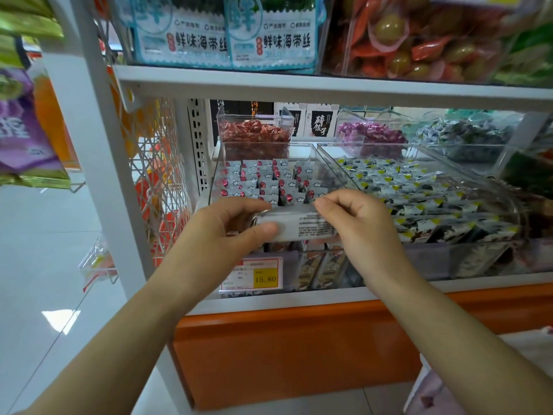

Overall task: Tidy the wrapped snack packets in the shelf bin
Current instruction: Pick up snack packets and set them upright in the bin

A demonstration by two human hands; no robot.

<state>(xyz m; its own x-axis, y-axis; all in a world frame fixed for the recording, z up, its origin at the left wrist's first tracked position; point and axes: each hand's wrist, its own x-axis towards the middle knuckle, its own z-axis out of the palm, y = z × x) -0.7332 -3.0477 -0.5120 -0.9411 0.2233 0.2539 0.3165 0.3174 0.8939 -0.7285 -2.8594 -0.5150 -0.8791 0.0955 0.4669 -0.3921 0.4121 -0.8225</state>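
Two bare forearms reach in from the near edge. The left hand (227,226) and right hand (356,223) meet over the near rim of a clear bin (302,151) on the lower shelf. Between them they hold one white packet (305,227), lying flat, with small printed text facing up.

The left hand grips its left end, fingers curled over the top and thumb against the near face. The right hand pinches its upper right edge between thumb and curled fingers.

Just beyond the held packet, more packets (263,181) stand in rows inside the bin, white with red spots and cloud marks. The rows on the right look less even.

A yellow and white price tag (253,274) hangs on the bin's front, below the hands.

To the right, touching or just beside, a wider bin (508,202) holds black and yellow packets (419,193). Farther back are tubs of red sweets (254,136) and purple sweets (371,134).

On the upper shelf (329,85) stand pale blue bags (227,34). An orange base (299,348) runs below.
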